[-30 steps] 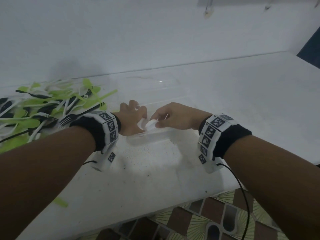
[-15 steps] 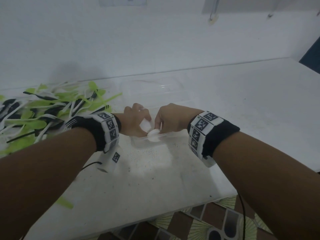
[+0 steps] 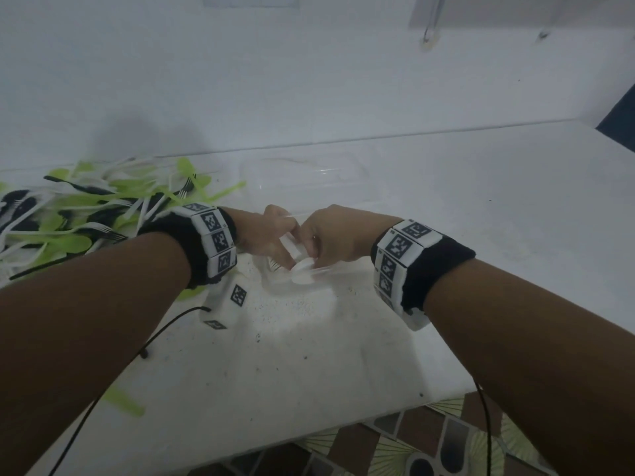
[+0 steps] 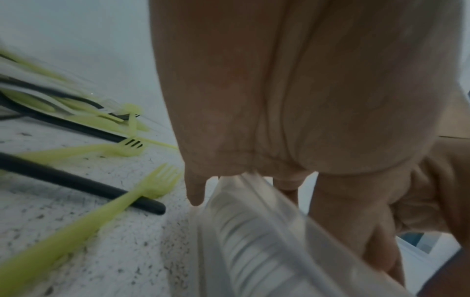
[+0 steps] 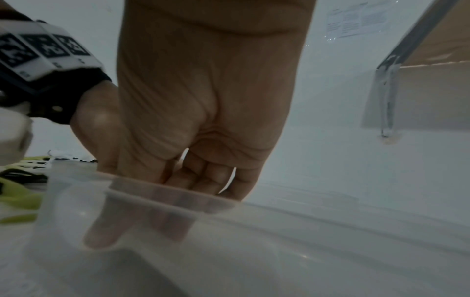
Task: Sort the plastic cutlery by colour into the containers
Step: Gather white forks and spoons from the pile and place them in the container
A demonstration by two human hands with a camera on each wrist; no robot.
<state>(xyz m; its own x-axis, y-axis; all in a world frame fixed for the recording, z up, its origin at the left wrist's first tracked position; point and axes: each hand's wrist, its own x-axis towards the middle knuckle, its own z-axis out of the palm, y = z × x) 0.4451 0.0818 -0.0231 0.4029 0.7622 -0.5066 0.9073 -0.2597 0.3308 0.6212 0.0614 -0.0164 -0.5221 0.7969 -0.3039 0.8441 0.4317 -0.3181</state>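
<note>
Cutlery point(image 3: 86, 214) lies heaped on the worktop point(image 3: 481, 207); both hands, left hand point(image 3: 266, 240) and right hand point(image 3: 335, 238), have fingers clamped on the clear container point(image 3: 302, 269).

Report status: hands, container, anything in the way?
Both hands, left and right, grip the clear container rim. Cutlery pile unsorted, left of it. Nothing in the way.

Cutlery pile point(image 3: 89, 214) lies left of the container point(image 3: 302, 269) on the table point(image 3: 481, 207)
</note>
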